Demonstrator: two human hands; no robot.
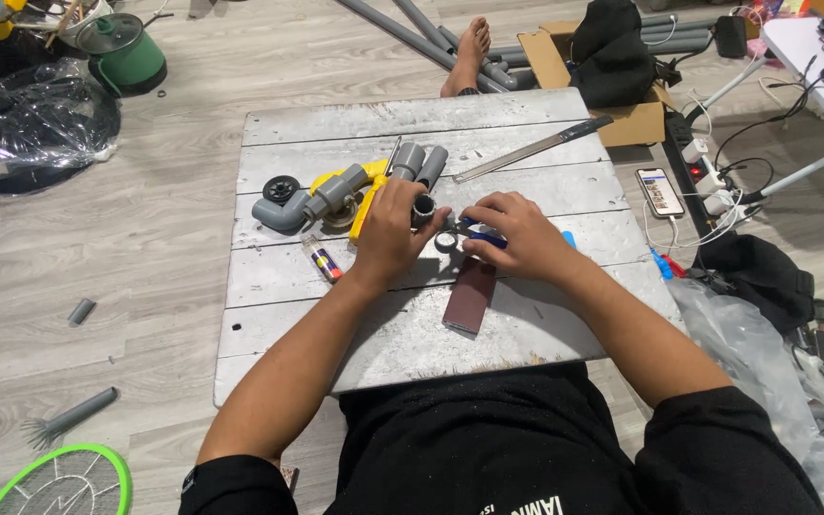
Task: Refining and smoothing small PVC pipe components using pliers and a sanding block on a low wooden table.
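My left hand (391, 234) grips a short grey pipe piece (422, 207) upright over a grey wooden board (526, 315). My right hand (517, 234) holds a blue-handled tool (474, 232) whose tip meets the pipe's side. A small round ring (446, 242) lies between the hands. Just behind my left hand sit a grey pipe elbow assembly (302, 205), a yellow tool (364, 195) and two short grey pipe sections (419, 162).
A dark red flat block (470, 296) lies under my right wrist. A small tube (322, 259), a black wheel (281, 188) and a long metal ruler (536, 148) lie on the board. A phone (660, 192), cables, a cardboard box (636, 114) and long pipes surround it.
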